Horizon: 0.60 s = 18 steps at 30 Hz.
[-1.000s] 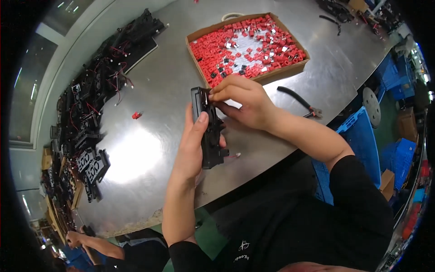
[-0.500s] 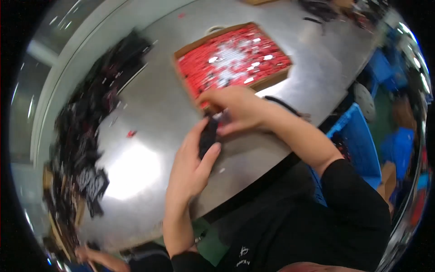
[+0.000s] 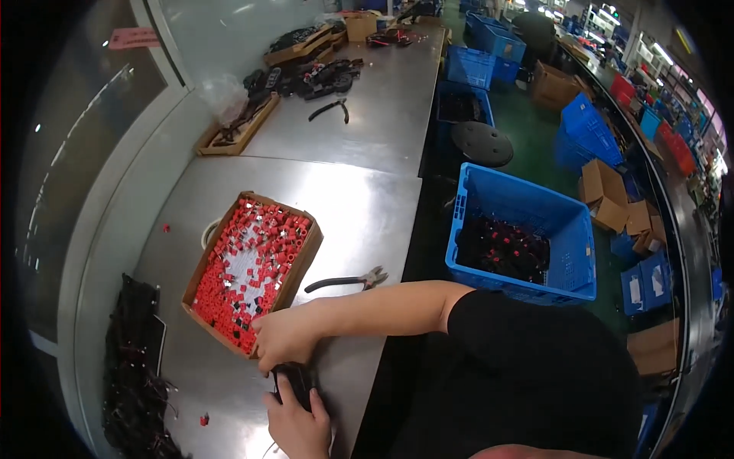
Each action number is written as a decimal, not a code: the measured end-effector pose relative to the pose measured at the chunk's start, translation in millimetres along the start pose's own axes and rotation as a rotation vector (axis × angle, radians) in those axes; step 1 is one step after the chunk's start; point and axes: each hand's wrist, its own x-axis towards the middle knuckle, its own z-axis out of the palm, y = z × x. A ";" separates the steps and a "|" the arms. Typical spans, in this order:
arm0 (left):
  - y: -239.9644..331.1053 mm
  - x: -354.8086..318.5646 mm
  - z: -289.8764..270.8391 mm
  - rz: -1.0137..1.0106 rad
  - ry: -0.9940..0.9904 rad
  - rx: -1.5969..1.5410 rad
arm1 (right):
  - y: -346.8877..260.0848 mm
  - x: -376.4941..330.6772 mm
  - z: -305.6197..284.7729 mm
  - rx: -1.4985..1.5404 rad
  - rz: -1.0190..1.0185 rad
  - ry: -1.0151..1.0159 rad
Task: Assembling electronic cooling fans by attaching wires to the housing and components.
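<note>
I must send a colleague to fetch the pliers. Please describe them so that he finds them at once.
Look at the long steel table and find the cardboard tray of small red parts on it. The pliers lie flat to the right of this tray, near the table's edge, above the person's forearm. Their dark handles and bare metal jaws are unlike anything nearby.

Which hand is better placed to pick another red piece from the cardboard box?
Right. The right hand rests at the cardboard box of red pieces; the left hand grips the black part.

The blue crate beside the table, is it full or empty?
Partly filled: the blue crate holds a low heap of dark parts, with its walls bare above them.
</note>
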 end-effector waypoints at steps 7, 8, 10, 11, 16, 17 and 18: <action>-21.0 0.9 25.8 0.186 0.209 0.170 | 25.5 -0.5 -17.4 0.557 0.224 0.220; -25.6 6.7 26.1 0.210 0.180 0.169 | 22.5 -1.7 -24.7 0.500 0.353 0.251; -28.9 17.8 15.2 0.272 0.131 0.148 | 32.0 -7.0 -11.3 0.504 0.327 0.449; -31.4 18.0 11.0 0.300 0.110 0.120 | 26.9 -5.4 -9.9 0.499 0.341 0.491; -50.9 18.7 15.9 0.341 0.183 -0.068 | 2.2 5.4 -20.0 1.104 0.736 0.255; -51.0 19.1 19.5 0.361 0.276 -0.177 | 2.4 4.9 -21.0 1.115 0.739 0.243; -55.2 18.1 18.1 0.314 0.193 -0.166 | 3.0 5.1 -22.7 1.135 0.757 0.167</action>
